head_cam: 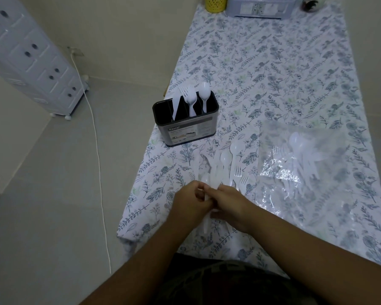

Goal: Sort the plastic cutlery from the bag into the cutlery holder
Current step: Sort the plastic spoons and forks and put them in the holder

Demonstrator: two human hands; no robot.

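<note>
Here we have both hands low over the near edge of the bench (273,69), which wears a leaf-print cloth. Left hand (190,202) curls its fingers round a white plastic piece, likely a knife (205,221), handle pointing toward us; right hand (230,204) pinches the same piece from the other side. Loose white spoons and forks (228,164) lie just beyond the hands; the clear plastic bag (299,164) with more cutlery sits to the right. The black-lined steel cutlery holder (185,122) stands beyond, to the left, with a knife, forks and a spoon upright in separate slots. We judge the step is separating one piece: free a single item, let one hand release, then drop it handle-down into the matching slot.
</note>
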